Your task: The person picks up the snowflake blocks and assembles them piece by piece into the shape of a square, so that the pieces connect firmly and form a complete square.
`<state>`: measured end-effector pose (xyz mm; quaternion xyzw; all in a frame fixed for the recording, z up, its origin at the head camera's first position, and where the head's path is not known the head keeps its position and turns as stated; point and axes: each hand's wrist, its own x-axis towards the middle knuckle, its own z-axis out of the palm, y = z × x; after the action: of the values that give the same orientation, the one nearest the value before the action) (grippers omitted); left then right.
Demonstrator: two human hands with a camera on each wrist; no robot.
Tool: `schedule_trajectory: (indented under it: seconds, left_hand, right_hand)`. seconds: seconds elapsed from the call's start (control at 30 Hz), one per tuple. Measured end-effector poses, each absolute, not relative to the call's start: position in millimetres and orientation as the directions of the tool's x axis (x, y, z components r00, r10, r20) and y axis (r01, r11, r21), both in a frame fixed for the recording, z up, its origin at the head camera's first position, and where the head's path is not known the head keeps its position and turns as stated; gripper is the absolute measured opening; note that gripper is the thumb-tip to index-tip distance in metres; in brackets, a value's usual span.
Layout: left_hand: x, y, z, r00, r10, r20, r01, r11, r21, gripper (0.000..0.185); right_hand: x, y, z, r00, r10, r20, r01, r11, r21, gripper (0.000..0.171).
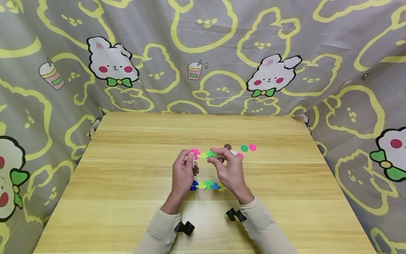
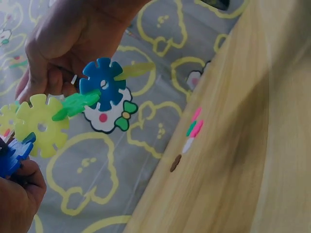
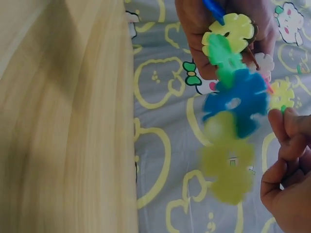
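Plastic chain: a string of notched flower discs (image 1: 207, 184) in blue, yellow and green hangs between the two hands, above the wooden table (image 1: 127, 169).
Left hand: the left hand (image 1: 183, 173) has its fingers curled round the left end of the chain, where a pink disc (image 1: 195, 152) sticks up above the fingertips and a brown one shows just beside the palm.
Right hand: the right hand (image 1: 229, 169) pinches a green disc (image 1: 211, 154) at the top, between thumb and forefinger; the lower fingers curl in toward the palm.
Chain axis: the joined run lies left to right between the grips, sagging a little below the knuckles; in the left wrist view the blue disc (image 2: 102, 84) sits nearest the right hand, with a yellow disc (image 2: 41, 126) next along.
Gap at the top: pink and green discs are close, nearly facing, with a narrow space between them; whether they touch I cannot tell.
Loose pieces: spare discs (image 1: 244, 148) in brown, green, pink and white lie on the table beyond the right hand, nearer to it than to the left.
Backdrop: grey rabbit-print cloth (image 1: 272, 76) hangs behind and round the table.
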<state>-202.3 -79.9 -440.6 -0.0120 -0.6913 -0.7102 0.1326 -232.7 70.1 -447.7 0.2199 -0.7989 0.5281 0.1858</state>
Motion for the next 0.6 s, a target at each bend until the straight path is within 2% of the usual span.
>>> schedule_trajectory:
  seconds: [0.17,0.37,0.6]
  left_hand:
    - [-201.8,-80.2,-442.7,-0.970,-0.171,0.173,0.176,-0.003,0.984,0.022]
    - [-203.0,-81.1,-443.2,-0.968,-0.167,0.185,0.184,0.023,0.983,0.023]
    - [-203.5,-84.3,-443.1,-0.969,-0.166,0.182,0.178,0.041,0.983,0.022]
  right_hand:
    - [-231.7,65.4,-449.9,-0.818,-0.141,0.558,-0.566,0.380,-0.732,0.022]
    - [-232.6,65.5,-450.4,-0.835,-0.142,0.531,-0.543,0.366,-0.756,0.024]
    - [-233.2,70.9,-452.6,-0.859,-0.226,0.460,-0.512,0.380,-0.770,0.032]
